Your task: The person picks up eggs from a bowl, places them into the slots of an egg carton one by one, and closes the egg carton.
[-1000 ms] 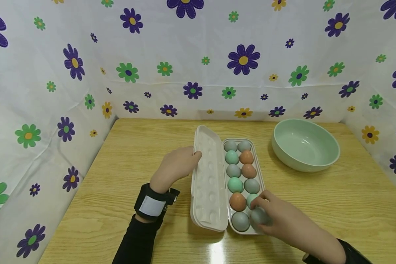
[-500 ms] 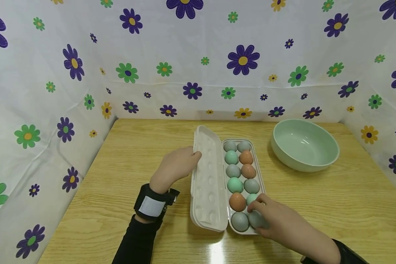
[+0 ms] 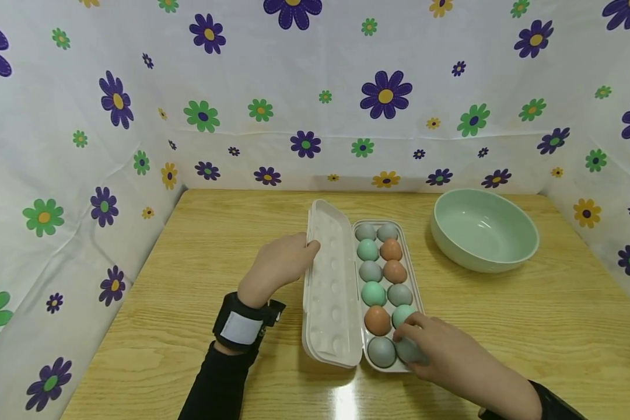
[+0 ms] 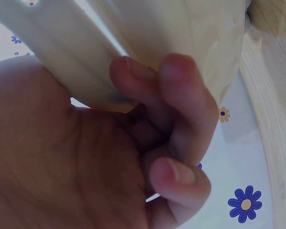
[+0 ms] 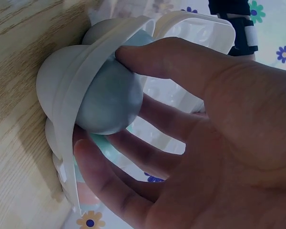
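Observation:
A cream egg carton (image 3: 399,368) lies lengthwise with its lid (image 3: 325,291) raised to the left. My left hand (image 3: 280,265) grips the lid's outer edge, thumb over the rim; in the left wrist view the fingers (image 4: 181,78) curl beside it. At the carton's near right corner, my right hand (image 3: 441,353) holds a grey egg (image 3: 409,349) between thumb and fingers. In the right wrist view this egg (image 5: 112,98) sits down in its cup. Beside it are another grey egg (image 3: 382,352), a brown egg (image 3: 378,320) and a mint egg (image 3: 403,316).
Several more grey, mint and brown eggs fill the carton's farther cups. A pale green bowl (image 3: 484,230) stands at the back right of the wooden table (image 3: 231,224). A flowered white cloth (image 3: 336,64) hangs behind and at both sides.
My right hand has shifted slightly left and down with the grey egg, which now sits lower in the corner cup. More of the mint egg shows. The left hand and lid stay put.

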The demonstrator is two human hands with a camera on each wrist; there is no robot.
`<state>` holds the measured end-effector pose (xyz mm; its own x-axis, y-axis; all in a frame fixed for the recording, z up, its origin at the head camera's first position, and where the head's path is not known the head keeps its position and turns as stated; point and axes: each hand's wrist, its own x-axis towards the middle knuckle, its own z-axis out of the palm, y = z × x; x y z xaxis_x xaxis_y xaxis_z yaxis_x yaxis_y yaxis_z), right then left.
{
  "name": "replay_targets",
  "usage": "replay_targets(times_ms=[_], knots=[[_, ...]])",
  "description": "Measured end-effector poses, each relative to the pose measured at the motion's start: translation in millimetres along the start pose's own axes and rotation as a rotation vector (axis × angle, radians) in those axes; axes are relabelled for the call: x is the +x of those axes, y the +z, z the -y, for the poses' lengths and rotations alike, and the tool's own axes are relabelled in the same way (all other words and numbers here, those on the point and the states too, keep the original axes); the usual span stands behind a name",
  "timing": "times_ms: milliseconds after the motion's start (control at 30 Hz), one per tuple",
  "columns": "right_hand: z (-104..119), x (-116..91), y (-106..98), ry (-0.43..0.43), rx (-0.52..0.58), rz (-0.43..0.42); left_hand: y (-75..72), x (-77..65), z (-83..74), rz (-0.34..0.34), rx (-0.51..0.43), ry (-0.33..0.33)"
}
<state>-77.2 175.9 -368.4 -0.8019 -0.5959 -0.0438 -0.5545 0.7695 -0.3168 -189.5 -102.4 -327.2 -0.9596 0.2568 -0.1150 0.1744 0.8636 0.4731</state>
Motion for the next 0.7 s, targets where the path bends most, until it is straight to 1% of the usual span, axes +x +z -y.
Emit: replay_targets(times_ms=[100,233,467,600,667,700], knots=[[0.8,-0.1,0.9,0.001,-0.016,-0.009,0.4,0.1,0.4,0.001,-0.003,-0.001],[1.0,0.8,1.2,0.019,-0.008,-0.006,0.5,-0.2,0.6,0.002,-0.001,-0.006],[-1.8,1.1,1.8,-0.001,0.003,-0.003,0.5,0.2,-0.9,0.005,-0.029,-0.01],[-1.3,2.1,0.4,0.023,0.018,-0.004,-1.7,-0.9,-3.6,0.012,-0.043,-0.008],[-0.4,2.8,-2.8,0.051,0.028,-0.007,-1.6,-1.4,-4.5,0.002,-0.054,0.007],[-0.4,3.2,-4.8,0.063,0.035,-0.017,-1.0,-1.4,-5.2,-0.014,-0.068,0.01]])
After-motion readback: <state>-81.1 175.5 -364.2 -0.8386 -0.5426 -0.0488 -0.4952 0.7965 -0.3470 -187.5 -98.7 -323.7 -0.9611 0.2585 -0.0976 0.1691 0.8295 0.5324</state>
